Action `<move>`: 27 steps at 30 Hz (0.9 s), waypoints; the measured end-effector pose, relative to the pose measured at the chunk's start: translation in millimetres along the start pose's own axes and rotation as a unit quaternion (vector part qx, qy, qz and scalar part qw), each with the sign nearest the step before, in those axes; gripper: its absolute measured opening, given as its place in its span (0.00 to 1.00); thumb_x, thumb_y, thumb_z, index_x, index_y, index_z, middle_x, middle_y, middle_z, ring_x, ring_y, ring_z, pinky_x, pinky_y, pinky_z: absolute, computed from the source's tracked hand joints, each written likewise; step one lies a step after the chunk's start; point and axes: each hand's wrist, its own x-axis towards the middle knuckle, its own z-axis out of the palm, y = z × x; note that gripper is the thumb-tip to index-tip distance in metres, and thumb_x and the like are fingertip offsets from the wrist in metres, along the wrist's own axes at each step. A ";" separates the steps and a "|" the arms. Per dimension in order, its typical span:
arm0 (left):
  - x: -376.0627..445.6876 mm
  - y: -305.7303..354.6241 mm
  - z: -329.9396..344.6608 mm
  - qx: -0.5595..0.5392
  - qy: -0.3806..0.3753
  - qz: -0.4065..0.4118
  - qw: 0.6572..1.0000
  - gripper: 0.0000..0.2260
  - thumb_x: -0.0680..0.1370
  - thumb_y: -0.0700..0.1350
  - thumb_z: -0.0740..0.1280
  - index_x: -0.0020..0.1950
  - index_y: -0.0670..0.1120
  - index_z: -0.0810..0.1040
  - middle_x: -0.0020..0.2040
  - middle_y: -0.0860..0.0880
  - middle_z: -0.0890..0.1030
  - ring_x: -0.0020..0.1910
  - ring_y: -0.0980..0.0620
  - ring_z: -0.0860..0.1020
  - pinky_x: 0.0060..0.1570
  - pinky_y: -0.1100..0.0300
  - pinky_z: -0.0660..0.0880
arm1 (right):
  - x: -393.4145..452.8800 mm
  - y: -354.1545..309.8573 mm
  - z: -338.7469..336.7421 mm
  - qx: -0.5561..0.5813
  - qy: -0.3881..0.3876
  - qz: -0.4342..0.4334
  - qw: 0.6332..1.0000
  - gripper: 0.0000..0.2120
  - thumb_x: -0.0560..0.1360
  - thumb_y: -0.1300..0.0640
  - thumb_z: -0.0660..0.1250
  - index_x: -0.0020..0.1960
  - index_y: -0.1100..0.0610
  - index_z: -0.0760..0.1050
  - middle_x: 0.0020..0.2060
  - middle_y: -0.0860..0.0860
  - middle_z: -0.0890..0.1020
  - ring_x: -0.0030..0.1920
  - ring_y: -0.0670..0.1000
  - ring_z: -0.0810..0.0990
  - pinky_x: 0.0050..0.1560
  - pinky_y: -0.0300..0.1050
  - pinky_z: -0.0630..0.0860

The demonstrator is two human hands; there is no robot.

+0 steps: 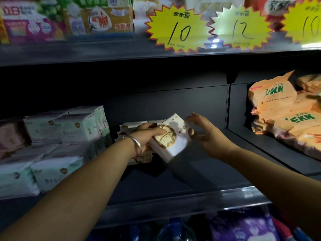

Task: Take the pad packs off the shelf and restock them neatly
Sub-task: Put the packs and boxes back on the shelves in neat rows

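Gripping a white pad pack (pixel 171 138) with a gold round emblem, the left hand (pixel 147 136) is holding it tilted just above the dark shelf (pixel 173 181), fingers curled over its top edge. To the right of that pack, the right hand (pixel 206 134) is hovering with fingers spread and loose, just beside its corner. Behind the pack, more white packs (pixel 133 125) are lying on the shelf. Left of it, pale green packs (pixel 57 145) are sitting stacked; far right, orange bags (pixel 284 108) are piling up
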 end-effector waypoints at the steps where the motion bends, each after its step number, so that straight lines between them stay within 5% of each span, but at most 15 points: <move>1: 0.4 0.3 -1.9 0.006 0.012 0.013 1.000 0.20 0.72 0.37 0.71 0.63 0.46 0.73 0.55 0.42 0.80 0.47 0.47 0.80 0.40 0.57 0.78 | 1.1 0.6 -1.3 0.033 0.019 0.030 0.999 0.27 0.73 0.69 0.66 0.65 0.46 0.67 0.69 0.48 0.67 0.72 0.48 0.62 0.62 0.44 0.71; 6: 3.7 2.1 -1.4 0.054 -0.017 0.056 0.997 0.25 0.71 0.32 0.69 0.67 0.46 0.71 0.59 0.41 0.78 0.50 0.46 0.79 0.43 0.56 0.77 | 10.3 5.3 -3.2 0.149 -0.034 0.196 0.969 0.29 0.71 0.57 0.72 0.69 0.52 0.65 0.63 0.48 0.74 0.62 0.51 0.74 0.61 0.52 0.72; 11: 4.2 1.0 4.3 0.074 -0.068 0.083 0.991 0.26 0.71 0.27 0.65 0.66 0.45 0.70 0.56 0.42 0.77 0.49 0.46 0.78 0.50 0.51 0.77 | 14.0 8.0 6.8 0.134 -0.111 0.196 0.965 0.30 0.67 0.54 0.76 0.63 0.51 0.66 0.52 0.49 0.79 0.52 0.48 0.78 0.49 0.46 0.75; 16: 7.0 -3.6 12.4 -0.095 -0.029 0.094 0.991 0.22 0.73 0.27 0.63 0.65 0.43 0.67 0.52 0.41 0.78 0.45 0.45 0.79 0.45 0.49 0.79 | 17.0 16.9 12.7 0.315 -0.085 0.272 0.905 0.40 0.56 0.45 0.80 0.62 0.59 0.71 0.55 0.56 0.81 0.55 0.59 0.80 0.56 0.57 0.77; 20: 11.8 -9.2 12.4 -0.039 -0.070 0.073 0.994 0.24 0.74 0.29 0.65 0.67 0.43 0.65 0.57 0.40 0.78 0.49 0.43 0.80 0.45 0.47 0.80 | 17.6 2.6 22.5 0.394 -0.036 0.224 0.890 0.06 0.73 0.62 0.69 0.49 0.57 0.76 0.43 0.53 0.84 0.41 0.52 0.84 0.43 0.49 0.81; 23: 17.7 -5.0 -1.4 0.119 -0.050 0.105 0.986 0.24 0.74 0.33 0.67 0.69 0.42 0.67 0.61 0.44 0.76 0.58 0.45 0.77 0.58 0.50 0.75 | 26.4 -0.7 13.4 0.277 0.020 0.183 0.943 0.14 0.70 0.65 0.72 0.52 0.56 0.73 0.46 0.53 0.82 0.43 0.52 0.83 0.35 0.44 0.81; 25: 26.9 -3.7 -16.8 0.228 0.044 0.153 0.961 0.22 0.75 0.31 0.66 0.68 0.40 0.68 0.61 0.44 0.75 0.60 0.47 0.74 0.58 0.60 0.73 | 33.1 1.3 6.6 0.071 0.011 0.176 0.982 0.26 0.67 0.61 0.76 0.60 0.56 0.67 0.51 0.52 0.78 0.48 0.53 0.80 0.40 0.46 0.80; 27: 35.2 -7.7 -33.8 0.348 0.123 0.186 0.910 0.20 0.74 0.30 0.64 0.65 0.40 0.70 0.59 0.45 0.74 0.58 0.48 0.74 0.54 0.64 0.72 | 38.2 0.8 8.2 -0.137 -0.047 0.139 0.980 0.33 0.66 0.57 0.76 0.64 0.55 0.62 0.54 0.54 0.74 0.53 0.56 0.76 0.49 0.52 0.77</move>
